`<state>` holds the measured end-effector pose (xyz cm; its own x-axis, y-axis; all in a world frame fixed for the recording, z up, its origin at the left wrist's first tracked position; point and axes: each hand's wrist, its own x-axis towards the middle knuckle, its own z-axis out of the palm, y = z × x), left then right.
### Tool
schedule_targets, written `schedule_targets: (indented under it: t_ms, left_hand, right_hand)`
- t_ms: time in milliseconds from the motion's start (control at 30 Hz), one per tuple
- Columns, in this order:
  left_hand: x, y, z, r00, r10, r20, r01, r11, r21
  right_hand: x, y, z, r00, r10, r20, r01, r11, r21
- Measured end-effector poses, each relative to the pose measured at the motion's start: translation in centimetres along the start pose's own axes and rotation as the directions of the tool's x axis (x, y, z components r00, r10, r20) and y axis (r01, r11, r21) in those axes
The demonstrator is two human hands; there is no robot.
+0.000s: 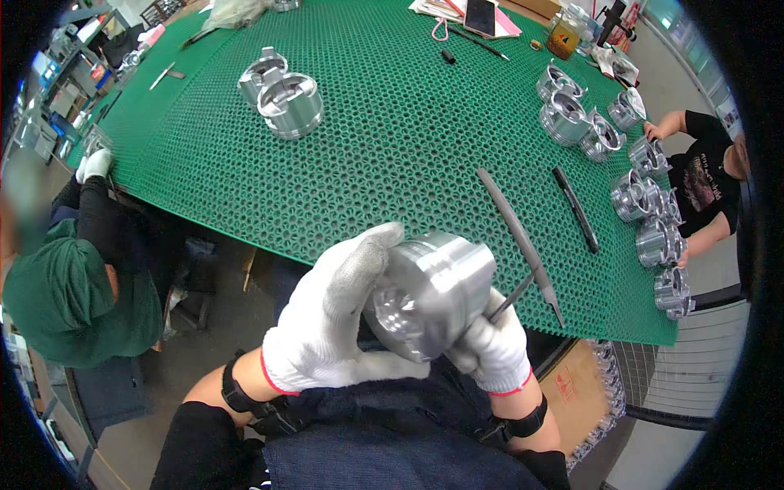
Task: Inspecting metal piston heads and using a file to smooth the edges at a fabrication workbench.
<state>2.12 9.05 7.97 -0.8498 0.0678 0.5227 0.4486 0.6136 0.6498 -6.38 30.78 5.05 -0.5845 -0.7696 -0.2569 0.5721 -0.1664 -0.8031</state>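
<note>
Your left hand [327, 314], in a white glove, cups the metal piston [453, 278] before your body, at the near edge of the green mat [384, 175]. Your right hand [498, 351] grips a slim dark tool [514, 297]. I think the piston could slip, because its round wall looks smooth, or the tool could scratch it. It looks silvery, grooved, tilted, slightly blurred. Beyond lies a grey file [523, 246]; farther, two pistons [291, 108].
</note>
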Motion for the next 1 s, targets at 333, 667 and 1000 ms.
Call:
schedule_targets:
  t_ms: [333, 667, 1000]
  left_hand:
    - [1.1, -0.5, -0.9, 0.658, -0.486, 0.575, 0.689, 0.079, -0.721]
    - [-1.4, -1.8, 2.8, 0.674, -0.394, 0.625, 0.443, -0.462, -0.768]
    - [-3.2, -0.3, 0.9, 0.672, -0.422, 0.609, 0.488, -0.366, -0.792]
  right_hand:
    - [-0.8, -5.1, 0.4, 0.998, 0.057, 0.002, -0.057, 0.996, 0.062]
    - [-1.8, -8.2, 1.5, 0.916, -0.396, -0.055, 0.337, 0.84, -0.426]
    - [-3.2, -7.6, 2.8, 0.866, -0.297, 0.403, 0.362, -0.186, -0.913]
